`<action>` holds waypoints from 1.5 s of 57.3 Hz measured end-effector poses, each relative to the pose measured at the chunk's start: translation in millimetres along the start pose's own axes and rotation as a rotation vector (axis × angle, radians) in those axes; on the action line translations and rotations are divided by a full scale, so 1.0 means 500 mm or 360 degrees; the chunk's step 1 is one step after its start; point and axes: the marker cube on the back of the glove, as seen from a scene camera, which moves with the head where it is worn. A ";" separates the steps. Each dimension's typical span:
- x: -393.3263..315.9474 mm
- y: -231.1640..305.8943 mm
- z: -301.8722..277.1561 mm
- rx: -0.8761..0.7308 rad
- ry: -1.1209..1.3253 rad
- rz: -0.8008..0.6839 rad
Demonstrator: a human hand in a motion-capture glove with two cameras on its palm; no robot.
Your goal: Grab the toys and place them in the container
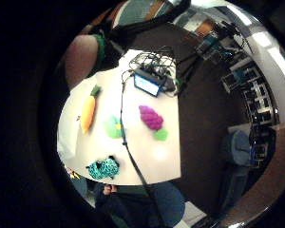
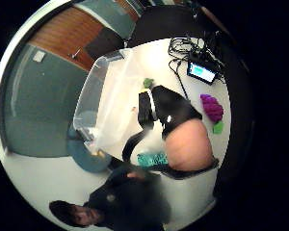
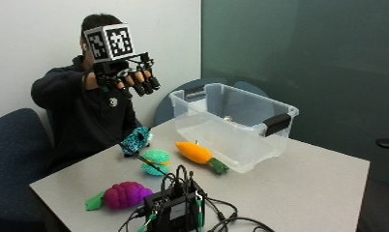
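I see the gloved right hand (image 3: 126, 77) raised high above the grey table (image 3: 310, 193), fingers relaxed, holding nothing. Clear container (image 3: 236, 126) sits on the table's far side. Orange carrot toy (image 3: 196, 153) lies just beside it; teal toy (image 3: 135, 140), green toy (image 3: 156, 159) and purple grape toy (image 3: 122, 195) nearby. White wall, dark green panel, blue chairs.

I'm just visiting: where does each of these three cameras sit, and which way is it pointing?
Outside view: across the table, facing the seated person, raised right hand, clear container.
Little finger side palm view: on that raised palm, looking down at the table; an arm shows.
Thumb side palm view: same palm, looking down at the container; gloved fingers show.
All share the purple grape toy.
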 end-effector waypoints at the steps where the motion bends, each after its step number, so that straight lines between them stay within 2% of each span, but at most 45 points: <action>1: 0.000 -0.001 0.000 0.0000 0.0001 -0.0001; 13: -0.029 -0.020 0.011 -0.0071 0.0000 0.0003; 21: -0.077 -0.036 0.048 -0.0165 -0.0138 0.0079; 27: -0.115 -0.052 0.101 -0.0257 -0.0171 0.0123; 37: -0.176 -0.063 0.235 -0.0431 0.0087 0.0143; 60: -0.214 -0.080 0.438 -0.0747 0.0091 0.0178; 71: -0.213 -0.081 0.487 -0.0726 0.0092 0.0160; 86: -0.202 -0.079 0.494 -0.0429 -0.0067 0.0065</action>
